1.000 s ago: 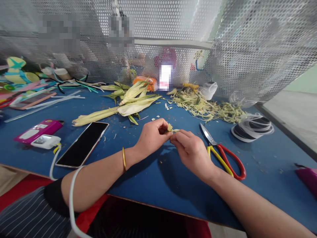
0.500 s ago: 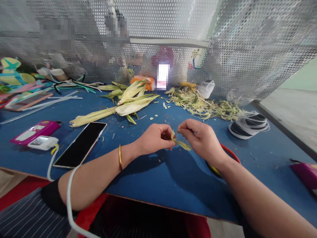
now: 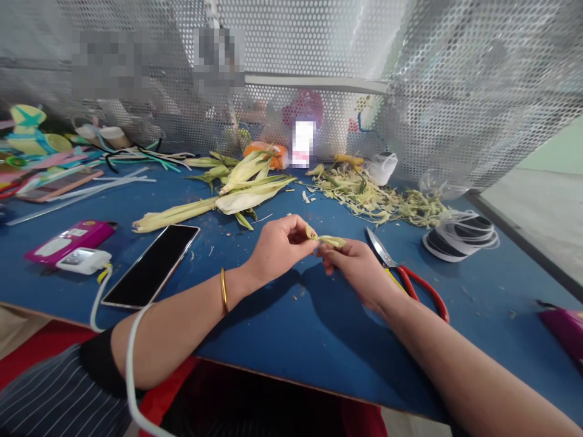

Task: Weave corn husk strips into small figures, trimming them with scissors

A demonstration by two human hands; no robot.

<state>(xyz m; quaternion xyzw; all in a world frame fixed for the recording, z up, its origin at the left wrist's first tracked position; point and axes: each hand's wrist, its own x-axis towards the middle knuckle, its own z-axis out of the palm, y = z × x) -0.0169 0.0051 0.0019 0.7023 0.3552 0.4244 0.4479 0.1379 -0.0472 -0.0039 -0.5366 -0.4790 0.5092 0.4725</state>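
hands [image 3: 283,246], two, hold probably one husk strip [image 3: 332,241]

Flat blue table [image 3: 282,321]; on it lie: pale-green leafy husks [image 3: 246,199], yellow-green heap of shredded plant strips [image 3: 364,191], metal scissors with red-and-yellow handles [image 3: 385,254], black-screened rectangular phone [image 3: 152,264], whitish-cord-wrapped black-and-white bundle [image 3: 460,237].

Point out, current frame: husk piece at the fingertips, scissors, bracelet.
Husk piece [image 3: 333,241]: head view, on its pale strip.
Scissors [image 3: 385,257]: head view, on the metal blade near the pivot.
Bracelet [image 3: 223,291]: head view, on the gold band.
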